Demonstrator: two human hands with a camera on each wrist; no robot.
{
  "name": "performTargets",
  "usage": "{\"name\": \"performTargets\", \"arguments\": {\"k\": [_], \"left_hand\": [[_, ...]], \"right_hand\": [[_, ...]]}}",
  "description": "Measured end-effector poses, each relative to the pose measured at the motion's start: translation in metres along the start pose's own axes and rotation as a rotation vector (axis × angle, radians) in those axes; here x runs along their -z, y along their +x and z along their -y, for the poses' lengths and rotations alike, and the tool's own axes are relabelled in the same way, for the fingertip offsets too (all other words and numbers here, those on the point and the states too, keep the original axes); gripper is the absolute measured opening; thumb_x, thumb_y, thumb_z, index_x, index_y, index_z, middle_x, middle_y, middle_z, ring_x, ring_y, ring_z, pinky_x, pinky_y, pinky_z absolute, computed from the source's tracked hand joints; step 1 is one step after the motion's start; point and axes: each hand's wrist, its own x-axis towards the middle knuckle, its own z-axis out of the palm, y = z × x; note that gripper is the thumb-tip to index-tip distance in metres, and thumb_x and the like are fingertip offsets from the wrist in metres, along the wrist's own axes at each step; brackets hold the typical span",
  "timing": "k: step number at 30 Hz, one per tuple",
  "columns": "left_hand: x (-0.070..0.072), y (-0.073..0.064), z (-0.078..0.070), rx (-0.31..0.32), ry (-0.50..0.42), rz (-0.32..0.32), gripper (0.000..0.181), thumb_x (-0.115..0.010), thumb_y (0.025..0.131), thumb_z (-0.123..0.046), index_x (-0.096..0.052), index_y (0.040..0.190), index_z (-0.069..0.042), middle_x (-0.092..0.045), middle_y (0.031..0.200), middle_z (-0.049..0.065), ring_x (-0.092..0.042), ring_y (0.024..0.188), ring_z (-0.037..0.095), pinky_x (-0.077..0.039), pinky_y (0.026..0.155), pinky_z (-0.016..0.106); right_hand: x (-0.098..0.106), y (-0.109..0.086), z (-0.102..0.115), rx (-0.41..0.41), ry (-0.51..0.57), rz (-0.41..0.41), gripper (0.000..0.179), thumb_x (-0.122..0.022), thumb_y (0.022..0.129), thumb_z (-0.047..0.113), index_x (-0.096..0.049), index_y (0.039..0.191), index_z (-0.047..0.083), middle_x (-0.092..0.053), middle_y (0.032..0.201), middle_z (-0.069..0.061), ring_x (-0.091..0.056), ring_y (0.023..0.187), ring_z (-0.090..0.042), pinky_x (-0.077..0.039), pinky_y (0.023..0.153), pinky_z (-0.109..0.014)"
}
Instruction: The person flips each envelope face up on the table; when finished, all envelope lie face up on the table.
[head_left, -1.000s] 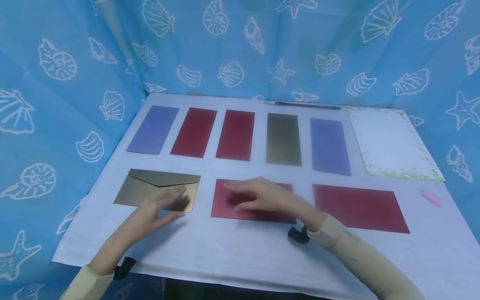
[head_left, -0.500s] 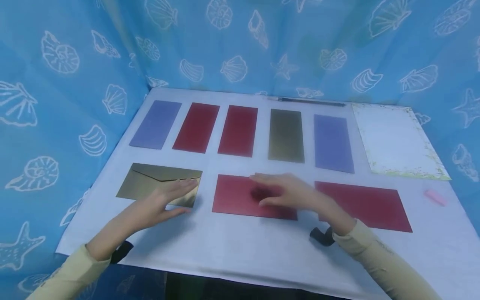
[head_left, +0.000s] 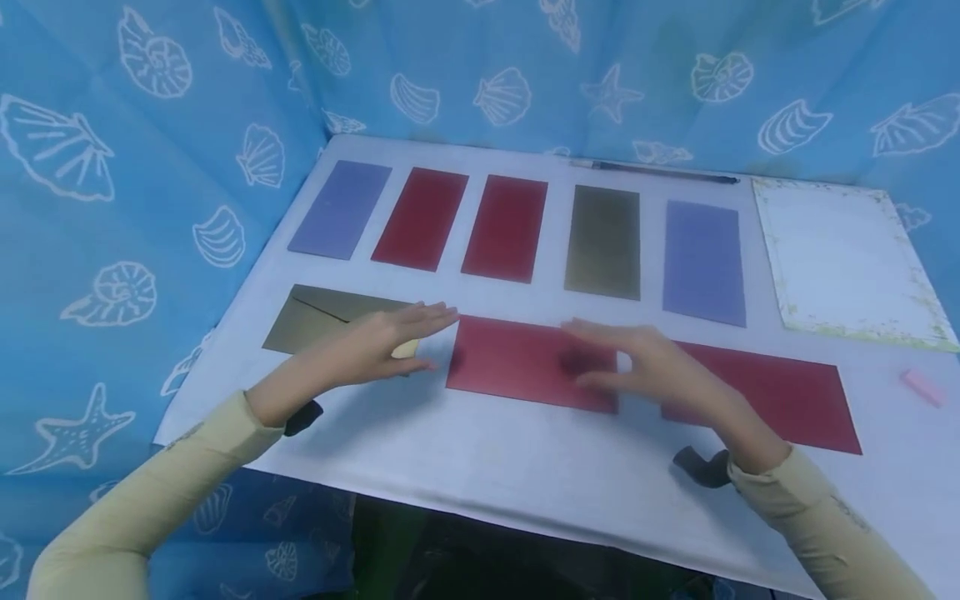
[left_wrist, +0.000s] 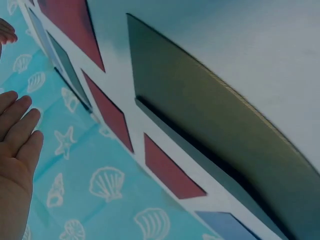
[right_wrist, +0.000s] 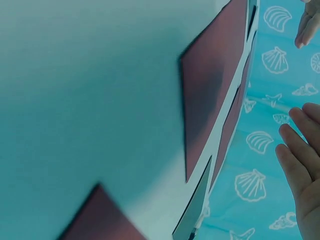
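My left hand hovers with straight fingers over the right end of a gold envelope, partly covering it. That envelope's flap edge faces up, and the left wrist view shows the gold envelope below the open palm. My right hand, fingers extended and thumb apart, is over the right end of the middle red envelope and casts a shadow on it. Another red envelope lies to the right, its left part behind the right hand. Both hands hold nothing.
A back row holds a purple envelope, two red ones, a gold envelope and a second purple one. A bordered sheet of paper, a dark pen-like stick and a pink eraser-like block lie on the white-covered table.
Both hands have shifted rightward, the right one from the middle of the red envelope to its right end. The head view has tilted down and turned left. The envelopes stay in place.
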Motion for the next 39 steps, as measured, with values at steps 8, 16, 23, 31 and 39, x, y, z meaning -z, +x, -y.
{"name": "performTargets", "arguments": {"k": [8,16,23,31,39], "left_hand": [[-0.005,0.025,-0.003,-0.060,0.001,0.021,0.069,-0.076,0.084,-0.028,-0.047,0.143,-0.006,-0.049,0.142,0.013,-0.046,0.130,0.030,-0.048,0.095,0.040],[-0.010,0.034,-0.008,-0.053,-0.012,0.069,0.067,-0.075,0.086,-0.030,-0.047,0.143,-0.009,-0.050,0.142,0.013,-0.046,0.130,0.030,-0.049,0.092,0.038],[-0.018,0.039,-0.007,-0.076,0.003,0.111,0.070,-0.076,0.084,-0.031,-0.047,0.143,-0.008,-0.050,0.141,0.013,-0.048,0.128,0.031,-0.049,0.093,0.040],[-0.029,0.032,-0.007,0.007,0.023,0.220,0.078,-0.079,0.080,-0.036,-0.045,0.145,-0.009,-0.044,0.148,0.008,-0.041,0.135,0.028,-0.049,0.094,0.039],[-0.033,0.031,-0.002,0.022,0.066,0.243,0.083,-0.081,0.076,-0.041,-0.046,0.143,-0.007,-0.045,0.146,0.011,-0.042,0.134,0.029,-0.046,0.097,0.042]], "right_hand": [[0.007,-0.019,-0.003,-0.035,-0.018,-0.034,0.075,-0.078,0.083,0.018,-0.042,0.147,0.027,-0.049,0.144,0.002,-0.047,0.129,-0.020,-0.049,0.092,-0.048],[0.006,-0.028,-0.005,-0.041,-0.046,-0.053,0.071,-0.078,0.083,0.022,-0.044,0.146,0.018,-0.052,0.141,-0.002,-0.054,0.121,-0.023,-0.057,0.072,-0.031],[0.005,-0.034,-0.015,0.003,-0.092,-0.049,0.071,-0.079,0.082,0.020,-0.046,0.145,0.015,-0.057,0.136,-0.004,-0.060,0.114,-0.021,-0.055,0.072,-0.027],[-0.001,-0.038,-0.024,0.042,-0.139,-0.038,0.077,-0.084,0.076,0.022,-0.048,0.143,0.012,-0.056,0.137,-0.004,-0.060,0.115,-0.019,-0.043,0.096,-0.057],[-0.006,-0.036,-0.026,0.011,-0.197,0.030,0.076,-0.085,0.075,0.024,-0.050,0.141,0.008,-0.050,0.142,-0.007,-0.046,0.130,-0.024,-0.048,0.094,-0.042]]}}
